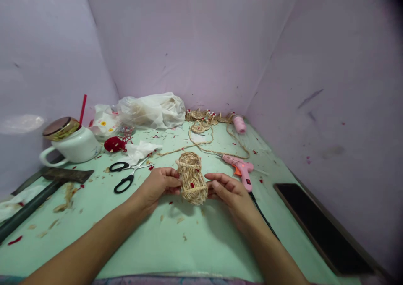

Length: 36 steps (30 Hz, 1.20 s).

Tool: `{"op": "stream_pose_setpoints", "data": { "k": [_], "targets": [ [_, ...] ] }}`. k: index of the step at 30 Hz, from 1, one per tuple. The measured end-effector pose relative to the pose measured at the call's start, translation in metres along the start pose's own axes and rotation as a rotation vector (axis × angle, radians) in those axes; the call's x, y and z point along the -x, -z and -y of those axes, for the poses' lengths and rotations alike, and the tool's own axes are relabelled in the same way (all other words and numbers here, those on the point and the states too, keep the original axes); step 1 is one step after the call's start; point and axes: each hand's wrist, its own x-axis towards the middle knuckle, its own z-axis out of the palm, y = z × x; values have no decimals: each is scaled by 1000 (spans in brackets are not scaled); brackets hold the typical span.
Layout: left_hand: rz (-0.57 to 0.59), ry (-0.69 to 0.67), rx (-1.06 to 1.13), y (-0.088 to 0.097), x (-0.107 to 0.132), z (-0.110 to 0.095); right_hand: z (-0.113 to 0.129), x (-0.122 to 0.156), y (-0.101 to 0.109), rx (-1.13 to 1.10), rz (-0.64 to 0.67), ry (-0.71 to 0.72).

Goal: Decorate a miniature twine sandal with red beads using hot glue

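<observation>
Coiled straw piece [192,179] sits at the centre of the frame, tilted up between the two hands. Left forearm slanting in from the lower left, the left hand [162,185] pinches its left edge between thumb and fingers. From the lower right comes the right hand [229,194], palm turned inward, fingers loosely curled and partly spread, lower fingertips at the piece's right edge; whether they grip it cannot be told. Scissors [129,176] lie left of centre, a pink glue gun [242,167] right of centre.
</observation>
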Motion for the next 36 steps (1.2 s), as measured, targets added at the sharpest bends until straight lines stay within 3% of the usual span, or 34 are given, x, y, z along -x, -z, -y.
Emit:
{"op": "stream_pose_setpoints", "data": {
  "k": [6,12,18,24,27,30,33,36],
  "targets": [
    [47,-7,-165,-1,2,0,-1,-1,0,233,-112,-44],
    [43,-16,-284,-3,3,2,-3,-2,2,367,-128,-112],
    [20,-99,-637,-1,1,12,-11,-6,12,760,-212,27],
    [-38,-137,-566,7,-4,11,8,-3,16,622,-333,149],
    [-132,-208,-478,10,-5,5,26,1,29,683,-537,171],
    [-183,-243,-428,11,-4,0,43,1,47,1113,-732,-8],
    [-181,-304,-487,9,-3,3,49,-9,62,1344,-649,-191],
    [-197,-384,-604,7,-3,10,44,-22,71,1286,-555,-198]
  ]
}}
